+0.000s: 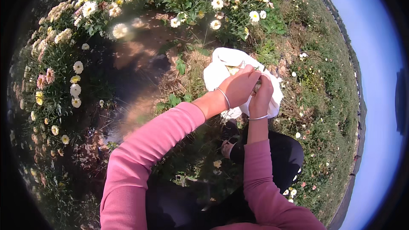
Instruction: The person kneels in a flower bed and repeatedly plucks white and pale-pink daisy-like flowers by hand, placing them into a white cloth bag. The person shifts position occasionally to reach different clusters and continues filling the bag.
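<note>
My left hand [240, 84] and my right hand [262, 93] meet over the mouth of a white sack [228, 57], fingers curled together. A small plant piece [256, 87], pale and green, shows in the gap between them. The fingers hide most of it, so its exact form cannot be made out. Pale yellowish flower matter [233, 70] is visible inside the sack, just behind the left hand. The sack's rim is folded outward, and it stands on the ground by my foot.
White and yellow chrysanthemum-like flowers [217, 3] bloom on bushes ahead, with more flowering plants [75, 90] at left. Bare brown soil [137, 54] lies between them and the sack. My bent knee [287, 148] is right of the sack, and the low-growing field [332, 102] extends beyond.
</note>
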The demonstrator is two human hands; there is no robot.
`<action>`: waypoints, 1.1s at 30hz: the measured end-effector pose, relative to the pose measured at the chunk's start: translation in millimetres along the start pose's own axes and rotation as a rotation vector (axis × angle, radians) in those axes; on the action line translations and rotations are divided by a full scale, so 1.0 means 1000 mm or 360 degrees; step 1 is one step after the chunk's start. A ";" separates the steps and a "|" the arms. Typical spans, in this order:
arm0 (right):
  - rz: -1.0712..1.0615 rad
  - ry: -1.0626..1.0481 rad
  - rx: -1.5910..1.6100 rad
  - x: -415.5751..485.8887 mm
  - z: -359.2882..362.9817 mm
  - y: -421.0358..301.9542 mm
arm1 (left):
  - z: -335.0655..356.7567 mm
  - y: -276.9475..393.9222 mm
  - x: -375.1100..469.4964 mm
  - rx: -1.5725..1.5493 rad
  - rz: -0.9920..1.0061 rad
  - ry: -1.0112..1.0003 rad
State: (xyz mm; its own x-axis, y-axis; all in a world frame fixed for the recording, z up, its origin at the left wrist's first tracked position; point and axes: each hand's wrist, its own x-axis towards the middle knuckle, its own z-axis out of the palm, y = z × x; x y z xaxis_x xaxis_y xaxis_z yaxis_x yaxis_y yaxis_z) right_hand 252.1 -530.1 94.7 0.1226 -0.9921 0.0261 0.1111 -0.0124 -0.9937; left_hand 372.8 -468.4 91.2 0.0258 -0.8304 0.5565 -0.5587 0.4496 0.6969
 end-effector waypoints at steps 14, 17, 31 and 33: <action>-0.0313 -0.0806 -0.0683 -0.095 0.083 0.095 | -0.183 0.009 -0.323 0.0570 -0.1463 0.1361; 0.0038 -0.1538 -0.0421 -0.159 0.195 0.104 | -0.206 -0.025 -0.371 0.0231 -0.1710 0.1870; 0.0214 -0.1961 0.0214 -0.237 0.357 0.164 | -0.221 -0.083 -0.326 -0.0629 -0.1320 0.2264; 0.0465 -0.1767 0.0604 -0.243 0.360 0.180 | -0.207 -0.085 -0.335 -0.0156 -0.1331 0.2036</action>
State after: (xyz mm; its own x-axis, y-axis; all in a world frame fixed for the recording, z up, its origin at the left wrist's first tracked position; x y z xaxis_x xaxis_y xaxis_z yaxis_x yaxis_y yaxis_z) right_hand 597.0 -246.6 -51.1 0.9509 -0.3013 0.0702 0.1974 0.4163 -0.8875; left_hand 583.5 -160.3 -60.8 0.9987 -0.0407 -0.0297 0.0327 0.0741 0.9967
